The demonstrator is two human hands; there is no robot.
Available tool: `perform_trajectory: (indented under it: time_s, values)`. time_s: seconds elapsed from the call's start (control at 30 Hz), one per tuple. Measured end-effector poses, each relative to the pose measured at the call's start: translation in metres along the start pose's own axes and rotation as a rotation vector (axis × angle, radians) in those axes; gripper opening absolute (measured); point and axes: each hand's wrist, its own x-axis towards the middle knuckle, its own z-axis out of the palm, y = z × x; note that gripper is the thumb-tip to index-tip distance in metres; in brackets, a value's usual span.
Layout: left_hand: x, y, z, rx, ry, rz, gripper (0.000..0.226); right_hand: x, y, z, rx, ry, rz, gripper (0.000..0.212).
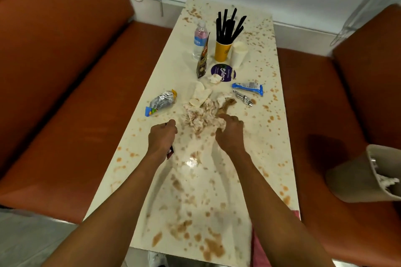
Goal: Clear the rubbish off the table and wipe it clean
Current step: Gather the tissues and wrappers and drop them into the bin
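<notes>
A long cream table (267,136) is spattered with brown stains. A heap of stained crumpled tissues (200,116) lies at its middle. My right hand (230,134) grips the near right side of the heap. My left hand (162,136) is curled round a small dark wrapper (170,153) that sticks out below the wrist, just left of the heap. A foil snack wrapper (161,103) lies to the left and a blue wrapper (248,88) to the right, with a crumpled silver wrapper (244,98) beside it.
Farther back stand a water bottle (199,39), a dark pouch (202,58), a yellow cup of black straws (223,50), a white paper cup (238,55) and a purple round lid (223,72). Orange benches (65,93) flank the table. A beige bin (366,175) sits on the right bench.
</notes>
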Motion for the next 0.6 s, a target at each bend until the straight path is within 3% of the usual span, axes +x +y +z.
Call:
perform_trajectory:
  time_s: [0.13, 0.27, 0.4, 0.6]
  values:
    - [0.022, 0.001, -0.01, 0.06, -0.096, 0.029, 0.031, 0.006, 0.001, 0.019, -0.147, -0.026, 0.0, 0.053]
    - [0.04, 0.001, -0.012, 0.054, -0.157, 0.052, 0.028, 0.003, -0.002, 0.025, -0.167, -0.023, -0.017, 0.034]
    - [0.049, -0.004, -0.01, 0.031, -0.228, 0.011, 0.034, -0.015, -0.017, 0.024, 0.046, 0.082, 0.094, 0.025]
    - [0.048, -0.008, 0.004, -0.051, -0.333, -0.015, 0.044, -0.05, -0.066, 0.034, 0.394, 0.197, 0.095, 0.019]
